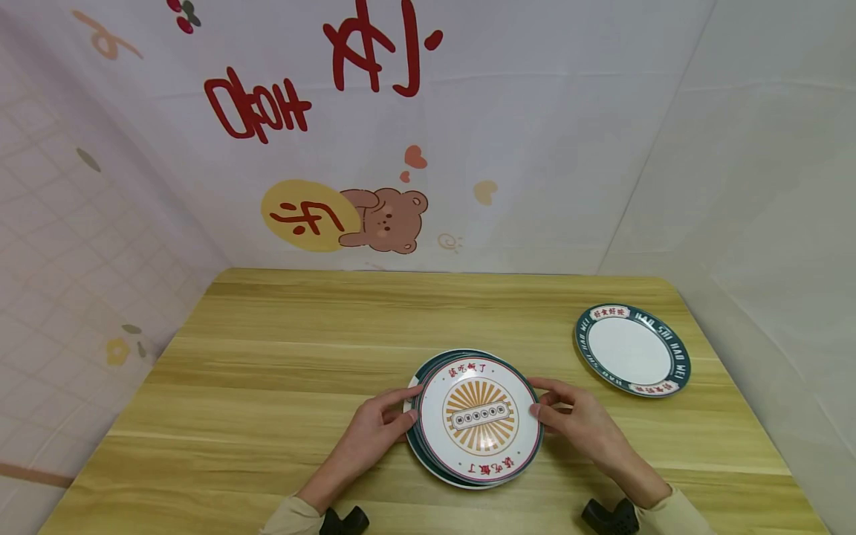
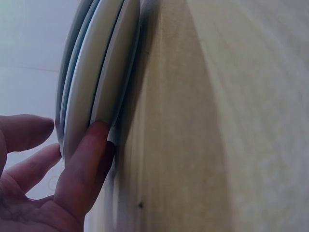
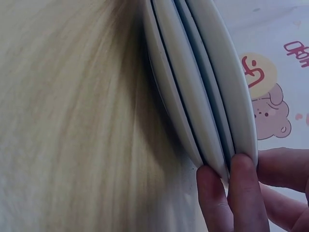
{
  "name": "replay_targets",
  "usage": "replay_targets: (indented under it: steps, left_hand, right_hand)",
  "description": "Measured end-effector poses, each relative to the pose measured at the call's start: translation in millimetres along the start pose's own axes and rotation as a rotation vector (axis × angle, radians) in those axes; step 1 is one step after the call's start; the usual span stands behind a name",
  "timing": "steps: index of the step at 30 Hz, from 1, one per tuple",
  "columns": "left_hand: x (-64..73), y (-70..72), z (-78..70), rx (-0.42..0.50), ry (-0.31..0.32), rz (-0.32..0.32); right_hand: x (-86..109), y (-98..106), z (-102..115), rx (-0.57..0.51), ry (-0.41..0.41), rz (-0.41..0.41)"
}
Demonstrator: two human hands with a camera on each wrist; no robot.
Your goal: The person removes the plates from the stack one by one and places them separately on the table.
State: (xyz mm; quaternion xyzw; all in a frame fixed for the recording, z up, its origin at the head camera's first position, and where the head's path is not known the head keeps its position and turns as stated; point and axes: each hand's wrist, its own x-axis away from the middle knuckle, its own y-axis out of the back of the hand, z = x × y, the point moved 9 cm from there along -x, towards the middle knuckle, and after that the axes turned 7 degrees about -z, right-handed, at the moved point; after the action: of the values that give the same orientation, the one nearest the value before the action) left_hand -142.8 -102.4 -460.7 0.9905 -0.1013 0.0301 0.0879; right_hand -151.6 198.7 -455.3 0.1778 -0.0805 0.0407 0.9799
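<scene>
A stack of several round plates (image 1: 480, 446) sits on the table before me. Its top plate is white, with an orange sunburst and red characters, and dark green rims show beneath it. My left hand (image 1: 374, 431) holds the stack's left edge, thumb at the top rim; in the left wrist view its fingers (image 2: 87, 164) touch the sides of the lower plates (image 2: 113, 63). On the opposite edge, my right hand (image 1: 582, 420) grips with the thumb over the top plate's rim. Fingertips (image 3: 244, 169) press against the stacked plates (image 3: 188, 72) from the side in the right wrist view.
Off to the right lies a single white plate (image 1: 631, 351) with a dark green lettered rim. The wooden table (image 1: 267, 357) meets a white printed backdrop (image 1: 535, 148) at its far edge. Side cloths (image 1: 769, 260) stand along the left and right.
</scene>
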Motion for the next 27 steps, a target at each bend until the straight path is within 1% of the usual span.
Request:
replay_targets:
  steps: [3, 7, 14, 21, 24, 27]
  left_hand:
    - [-0.7, 1.6, -1.5, -0.063, -0.027, -0.017]
    - [-1.0, 1.4, -1.0, -0.083, -0.034, -0.016]
    - [-2.0, 2.8, -3.5, -0.172, -0.055, -0.031]
    - [-2.0, 3.5, -0.9, -0.18, -0.019, -0.044]
    - [-2.0, 3.0, 0.6, -0.165, -0.008, -0.049]
    - [-2.2, 1.8, 1.7, -0.138, 0.005, -0.046]
  right_hand:
    - [0.5, 1.1, -0.1, -0.007, -0.01, -0.012]
    - [1.6, 2.4, -0.1, -0.024, -0.025, -0.025]
    - [2.2, 5.0, -1.3, -0.029, -0.054, -0.054]
    - [3.3, 7.3, -1.6, -0.005, -0.072, -0.07]
    - [2.4, 8.7, -0.4, 0.027, -0.063, -0.078]
    - [1.4, 9.6, -0.8, 0.03, -0.059, -0.078]
